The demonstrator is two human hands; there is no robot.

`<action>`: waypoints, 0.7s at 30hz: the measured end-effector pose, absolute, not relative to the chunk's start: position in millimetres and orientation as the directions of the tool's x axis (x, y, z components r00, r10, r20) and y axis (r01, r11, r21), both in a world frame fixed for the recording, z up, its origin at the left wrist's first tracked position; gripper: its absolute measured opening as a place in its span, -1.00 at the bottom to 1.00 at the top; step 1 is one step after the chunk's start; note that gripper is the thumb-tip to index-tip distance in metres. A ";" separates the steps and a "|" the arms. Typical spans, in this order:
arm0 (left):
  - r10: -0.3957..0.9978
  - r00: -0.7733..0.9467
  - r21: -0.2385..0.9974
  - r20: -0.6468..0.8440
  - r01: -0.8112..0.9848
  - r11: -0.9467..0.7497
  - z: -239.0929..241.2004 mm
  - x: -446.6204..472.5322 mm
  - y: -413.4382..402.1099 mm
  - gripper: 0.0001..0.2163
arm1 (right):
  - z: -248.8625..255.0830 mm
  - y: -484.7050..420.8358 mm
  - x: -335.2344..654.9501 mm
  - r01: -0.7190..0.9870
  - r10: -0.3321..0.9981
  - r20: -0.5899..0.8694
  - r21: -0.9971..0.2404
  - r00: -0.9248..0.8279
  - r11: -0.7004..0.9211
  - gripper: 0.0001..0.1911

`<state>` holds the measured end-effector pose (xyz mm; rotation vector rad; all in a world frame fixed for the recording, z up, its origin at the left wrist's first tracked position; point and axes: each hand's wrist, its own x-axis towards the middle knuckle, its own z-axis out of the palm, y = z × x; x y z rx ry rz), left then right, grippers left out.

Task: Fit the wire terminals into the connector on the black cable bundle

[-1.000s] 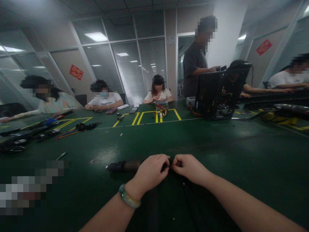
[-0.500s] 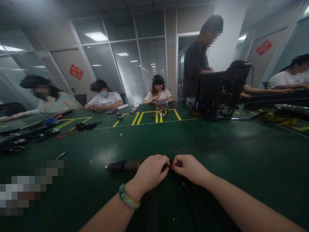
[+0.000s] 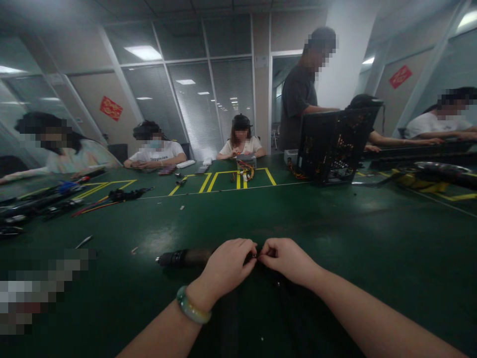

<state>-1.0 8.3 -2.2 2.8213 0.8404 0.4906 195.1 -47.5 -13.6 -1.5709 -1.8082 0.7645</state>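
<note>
My left hand (image 3: 227,266) and my right hand (image 3: 288,257) meet low in the middle of the green table (image 3: 372,233). Both are closed in a pinch on a small dark part (image 3: 257,256) between the fingertips; I cannot make out what it is. A green bead bracelet (image 3: 192,308) circles my left wrist. A dark cylindrical tool (image 3: 184,257) lies on the table just left of my left hand. Dark cables (image 3: 286,303) run from under my hands toward me.
A black open metal case (image 3: 333,146) with wiring stands at the back right. Cable bundles (image 3: 74,204) lie at the left. Yellow lines (image 3: 223,180) mark the far table. Several people sit around it and one person (image 3: 300,99) stands behind the case.
My hands stay pinched together in the same place. The view has shifted slightly to the right. The standing person has straightened a little.
</note>
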 end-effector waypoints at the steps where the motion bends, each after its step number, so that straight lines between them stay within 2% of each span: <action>1: 0.551 0.792 0.234 0.262 0.501 -0.833 -2.0 -0.8 8.6 -0.93 | -13.3 -47.7 194.9 0.631 0.992 0.077 -0.766 -0.101 0.124 -0.92; 14: 0.563 0.771 0.224 0.296 0.517 -0.826 -3.2 -0.1 7.7 -0.91 | -13.1 -48.0 195.9 0.611 0.994 0.014 -0.788 -0.107 0.077 -0.88; 21: 0.537 0.788 0.225 0.303 0.488 -0.843 -3.9 0.3 7.6 -0.90 | -11.0 -48.2 194.9 0.624 0.994 0.034 -0.775 -0.108 0.094 -0.90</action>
